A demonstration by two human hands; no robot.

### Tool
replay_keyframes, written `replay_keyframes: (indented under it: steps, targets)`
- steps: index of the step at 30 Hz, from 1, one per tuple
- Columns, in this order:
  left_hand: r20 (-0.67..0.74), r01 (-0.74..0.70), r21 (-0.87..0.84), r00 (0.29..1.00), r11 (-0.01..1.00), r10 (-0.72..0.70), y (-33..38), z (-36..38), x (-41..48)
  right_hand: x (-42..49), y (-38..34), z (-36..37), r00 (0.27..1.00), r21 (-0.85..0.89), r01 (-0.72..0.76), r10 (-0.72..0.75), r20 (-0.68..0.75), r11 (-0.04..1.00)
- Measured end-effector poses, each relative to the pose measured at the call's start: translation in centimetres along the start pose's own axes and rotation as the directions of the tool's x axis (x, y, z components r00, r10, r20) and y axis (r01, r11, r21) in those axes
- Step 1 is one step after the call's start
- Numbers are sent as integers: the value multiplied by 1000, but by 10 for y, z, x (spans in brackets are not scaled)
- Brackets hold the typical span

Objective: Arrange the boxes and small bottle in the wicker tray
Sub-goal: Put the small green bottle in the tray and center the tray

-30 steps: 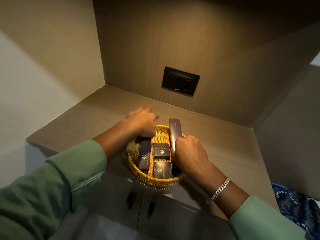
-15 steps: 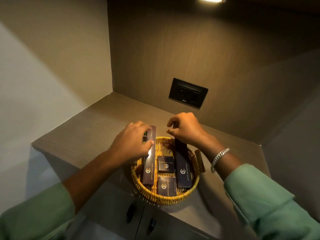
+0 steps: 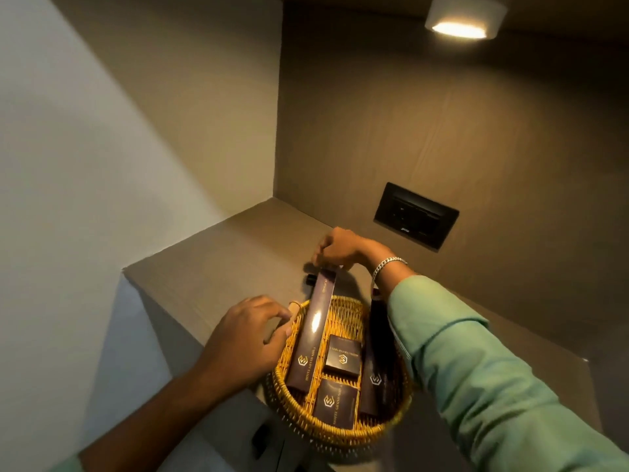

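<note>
The wicker tray (image 3: 340,425) sits low in the frame, right of centre, at the near edge of the brown worktop (image 3: 238,253). Inside it lie four dark boxes with gold logos. A long box (image 3: 311,330) slants along the tray's left side, its lower end down in the tray and its upper end raised past the far rim. Two small square boxes lie one above the other in the middle, the upper small box (image 3: 342,357) and the lower small box (image 3: 335,401). A second long box (image 3: 377,366) lies along the right side, partly covered by the green sleeve (image 3: 476,369).

The right hand (image 3: 340,248), just above the frame's centre, pinches the top end of the slanted long box between fingertips and thumb; a silver bracelet (image 3: 388,265) circles its wrist. The left hand (image 3: 248,335), left of the tray, has its fingers loosely spread and rests against the tray's left rim without clasping anything.

Just left of the long box's raised end, a small dark object (image 3: 310,279) lies on the worktop; it is too dim to tell whether this is the small bottle.

A black switch plate (image 3: 416,215) is set in the back wall at centre right, and a round ceiling lamp (image 3: 463,18) glows at the upper right.
</note>
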State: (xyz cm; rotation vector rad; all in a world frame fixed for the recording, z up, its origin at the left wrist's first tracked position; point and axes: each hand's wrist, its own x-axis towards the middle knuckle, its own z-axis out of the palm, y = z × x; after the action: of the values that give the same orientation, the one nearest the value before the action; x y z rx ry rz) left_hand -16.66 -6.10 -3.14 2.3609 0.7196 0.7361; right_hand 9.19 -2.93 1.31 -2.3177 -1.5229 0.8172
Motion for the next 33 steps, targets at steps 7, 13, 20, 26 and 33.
replay_keyframes:
  steps: [7, 13, 20, 26, 33]
  targets:
    - [-30, 68, 0, 997, 998, -68, 6, 6, -5, 25, -18, 3, 975, -261, -128, 170, 144, 957]
    - [-70, 101, 15, 993, 995, -100, 7, 10, 1, 40, -4, 14, 997, -381, -53, 74, 39, 923]
    - [-49, 59, 27, 997, 998, -58, 4, 10, 9, -4, 18, -28, 980, -1, -12, 12, -198, 1000]
    - [-48, -5, 30, 999, 1000, 6, 2, 7, 11, -81, 29, -32, 973, 193, 68, -23, -229, 979]
    - [-17, -81, 89, 996, 993, 83, 4, 5, 11, -118, 23, 10, 989, 52, 70, -62, -134, 996]
